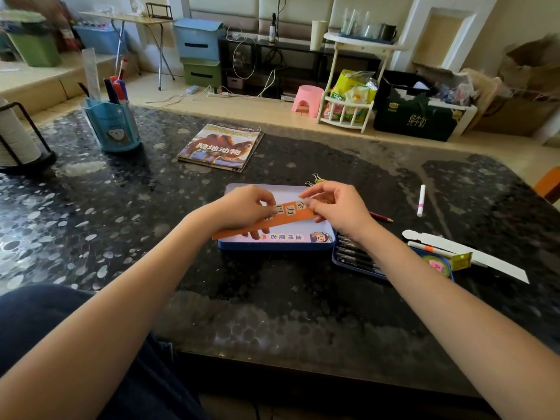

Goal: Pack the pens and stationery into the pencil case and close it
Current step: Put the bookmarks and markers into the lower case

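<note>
Pencil case (274,245) halves lie open on the table (121,237). My left hand (242,209) and right hand (336,207) both pinch an orange bookmark (291,215) above the lid, its long axis running lower-left to upper-right. I judge I'm mid-packing; next it needs turning parallel to the tray (351,257) at my right wrist.

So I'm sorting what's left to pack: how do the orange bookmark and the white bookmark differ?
The orange bookmark is held in both hands, left hand and right hand, above the pencil case; the white bookmark lies on the table, untouched. Orange shows printed characters; white looks blank. Both are long flat strips.
</note>
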`<act>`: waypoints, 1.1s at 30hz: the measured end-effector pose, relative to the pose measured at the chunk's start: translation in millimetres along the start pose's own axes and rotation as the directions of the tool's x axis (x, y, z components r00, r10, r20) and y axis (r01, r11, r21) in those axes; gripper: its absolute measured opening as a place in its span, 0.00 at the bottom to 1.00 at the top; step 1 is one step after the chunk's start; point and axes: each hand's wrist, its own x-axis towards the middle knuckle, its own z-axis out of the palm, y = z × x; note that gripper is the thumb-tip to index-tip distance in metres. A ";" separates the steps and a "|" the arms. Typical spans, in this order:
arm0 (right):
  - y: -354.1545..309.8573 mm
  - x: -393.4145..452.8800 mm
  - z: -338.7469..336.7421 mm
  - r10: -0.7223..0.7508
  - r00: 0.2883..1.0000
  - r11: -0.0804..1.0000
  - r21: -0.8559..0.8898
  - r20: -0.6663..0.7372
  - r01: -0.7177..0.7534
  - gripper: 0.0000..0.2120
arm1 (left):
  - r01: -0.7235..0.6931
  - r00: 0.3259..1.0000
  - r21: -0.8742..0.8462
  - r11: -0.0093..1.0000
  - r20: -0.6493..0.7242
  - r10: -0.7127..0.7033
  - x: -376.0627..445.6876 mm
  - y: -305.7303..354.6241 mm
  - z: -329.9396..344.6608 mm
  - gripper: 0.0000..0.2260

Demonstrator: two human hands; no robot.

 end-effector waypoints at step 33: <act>43.5 -9.7 -55.2 -0.148 0.986 0.802 -0.593 -0.082 0.071 0.03 | 0.093 0.995 0.568 0.818 -0.077 -0.060 8.1 -30.2 -10.3 0.10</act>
